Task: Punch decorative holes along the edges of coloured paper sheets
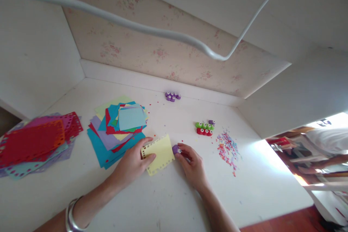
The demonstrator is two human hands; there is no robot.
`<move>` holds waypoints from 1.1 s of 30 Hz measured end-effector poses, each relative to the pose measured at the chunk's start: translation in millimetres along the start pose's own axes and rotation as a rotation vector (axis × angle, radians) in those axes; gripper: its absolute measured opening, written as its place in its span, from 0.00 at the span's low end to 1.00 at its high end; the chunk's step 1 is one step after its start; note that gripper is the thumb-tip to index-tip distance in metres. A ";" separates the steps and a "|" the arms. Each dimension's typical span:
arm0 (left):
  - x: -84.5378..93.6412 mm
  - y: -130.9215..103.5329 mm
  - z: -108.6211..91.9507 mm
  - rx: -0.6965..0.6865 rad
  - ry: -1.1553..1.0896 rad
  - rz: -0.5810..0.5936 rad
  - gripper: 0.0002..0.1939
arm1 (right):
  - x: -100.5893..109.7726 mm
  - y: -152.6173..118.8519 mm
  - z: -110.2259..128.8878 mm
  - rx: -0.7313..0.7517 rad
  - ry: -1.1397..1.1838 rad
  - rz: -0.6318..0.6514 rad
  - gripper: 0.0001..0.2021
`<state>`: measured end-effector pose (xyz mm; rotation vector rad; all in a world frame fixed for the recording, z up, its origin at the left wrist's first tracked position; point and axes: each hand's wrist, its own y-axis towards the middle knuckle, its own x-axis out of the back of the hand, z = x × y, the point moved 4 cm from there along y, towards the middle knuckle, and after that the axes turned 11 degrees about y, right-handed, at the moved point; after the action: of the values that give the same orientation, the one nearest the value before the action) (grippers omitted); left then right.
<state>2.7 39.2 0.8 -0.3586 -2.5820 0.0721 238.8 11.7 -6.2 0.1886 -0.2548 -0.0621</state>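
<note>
Presently, left hand [136,156] pinching 1 yellow sheet [161,155]; right hand [193,166] grasping 1 purple punch [176,149].

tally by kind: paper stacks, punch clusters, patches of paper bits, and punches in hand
Paper stacks: 2 (far-left stack, middle stack)
Punch clusters: 2 (purple cluster, red-green-purple cluster)
Patches of paper bits: 1 (colourful patch)
Punches in hand: 1 (purple punch, right hand)
Total: 6
</note>
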 end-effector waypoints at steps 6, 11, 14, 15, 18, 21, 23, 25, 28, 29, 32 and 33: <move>-1.5 0.5 1.8 0.023 0.035 0.008 0.25 | -1.1 -0.4 -1.1 -0.003 0.010 0.024 0.09; -1.0 -0.3 2.2 0.021 0.055 0.000 0.25 | -1.2 -0.4 0.3 0.016 -0.014 0.044 0.08; 0.0 -0.1 1.3 0.027 0.069 0.002 0.25 | -1.4 -0.8 3.8 0.072 -0.048 0.053 0.07; 0.2 0.1 1.1 0.030 0.073 0.004 0.25 | -1.7 -1.0 5.2 0.091 -0.065 0.056 0.07; 0.2 0.5 0.5 0.029 0.068 0.003 0.25 | -2.6 -1.7 8.0 0.116 -0.126 0.062 0.07; 0.1 0.6 0.7 0.014 0.068 -0.012 0.25 | -3.8 -1.9 10.1 0.139 -0.182 0.072 0.07; -0.5 0.5 1.7 0.018 0.081 -0.013 0.25 | -5.2 -2.1 11.3 0.161 -0.203 0.092 0.07; -1.9 0.4 2.7 0.025 0.094 -0.007 0.25 | -6.6 -2.3 11.9 0.168 -0.222 0.120 0.08; -4.9 -0.1 1.3 -0.012 0.144 -0.033 0.25 | -7.5 -2.2 13.8 0.158 -0.253 0.148 0.09; -6.0 -0.5 -0.3 -0.042 0.177 -0.053 0.24 | -7.4 -1.7 14.8 0.147 -0.253 0.153 0.09; -7.8 -4.0 -8.0 -0.175 0.285 -0.145 0.23 | -4.7 2.6 17.9 0.083 -0.225 0.132 0.09; -7.2 -6.0 -11.3 -0.227 0.322 -0.189 0.24 | -2.8 5.1 18.5 0.058 -0.214 0.107 0.10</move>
<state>13.0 31.3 7.7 -0.1871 -2.2940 -0.3232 231.6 13.6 11.6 0.2257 -0.4800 0.0316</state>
